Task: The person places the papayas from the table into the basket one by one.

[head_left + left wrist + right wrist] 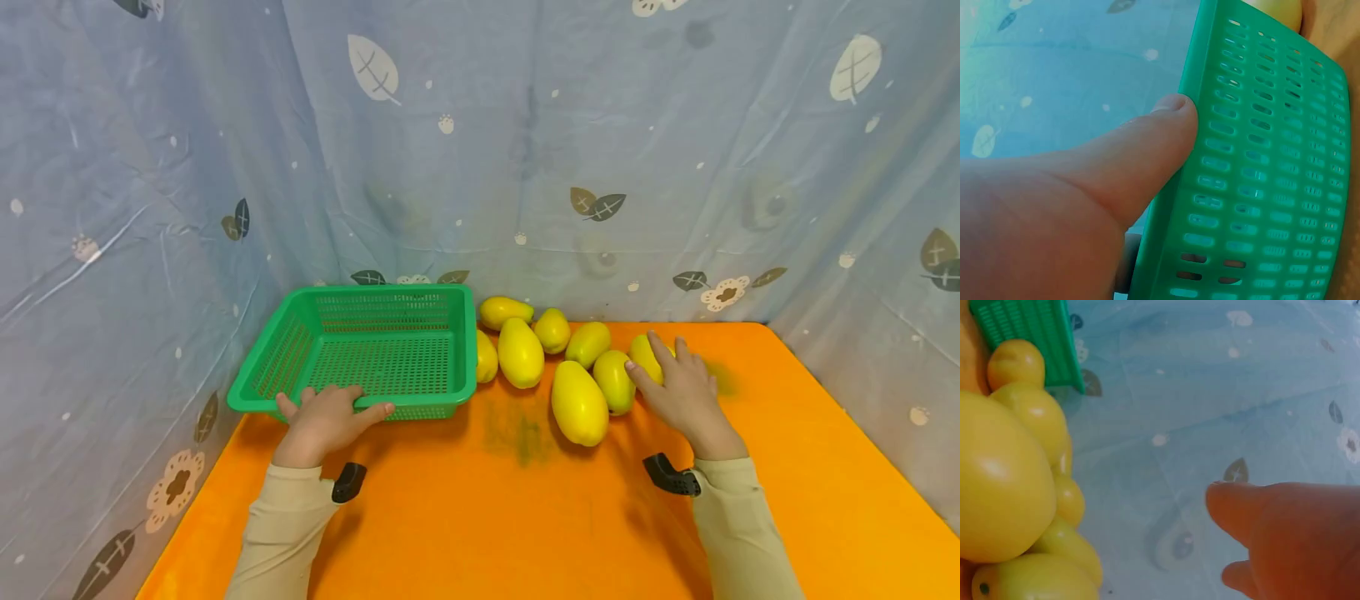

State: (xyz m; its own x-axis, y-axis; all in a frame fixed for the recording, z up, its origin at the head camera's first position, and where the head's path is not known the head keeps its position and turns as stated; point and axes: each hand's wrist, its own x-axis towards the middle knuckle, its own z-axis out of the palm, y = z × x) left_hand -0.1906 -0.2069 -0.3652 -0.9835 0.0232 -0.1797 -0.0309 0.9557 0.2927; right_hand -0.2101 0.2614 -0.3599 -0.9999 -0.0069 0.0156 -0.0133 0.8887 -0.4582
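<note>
My left hand (324, 419) rests on the near rim of the green plastic basket (375, 350), fingers laid along the edge and thumb (1147, 150) pressed flat against the outside of its perforated wall, a light hold rather than a fist. The basket sits at the back left of the orange table (525, 517), hard against the blue leaf-print curtain (187, 167), and nothing shows inside it.

My right hand (678, 387) lies spread, fingers straight, over the rightmost yellow mango (643, 354) in the heap; the palm covers most of that fruit, and I cannot tell whether the fingers have closed round it (the wrist view shows only a thumb tip (1235, 506) out in the open beside the pile). The mangoes lie loose on the table just right of the basket, several touching one another: the large mango (579, 403) nearest me, a smaller one (615, 382) against its right side and beside my fingers, and another mango (521, 352) farther back near the basket's right wall.

Beige sleeves (285, 525) cover both my forearms, each with a black wrist camera (348, 482) strapped on.
</note>
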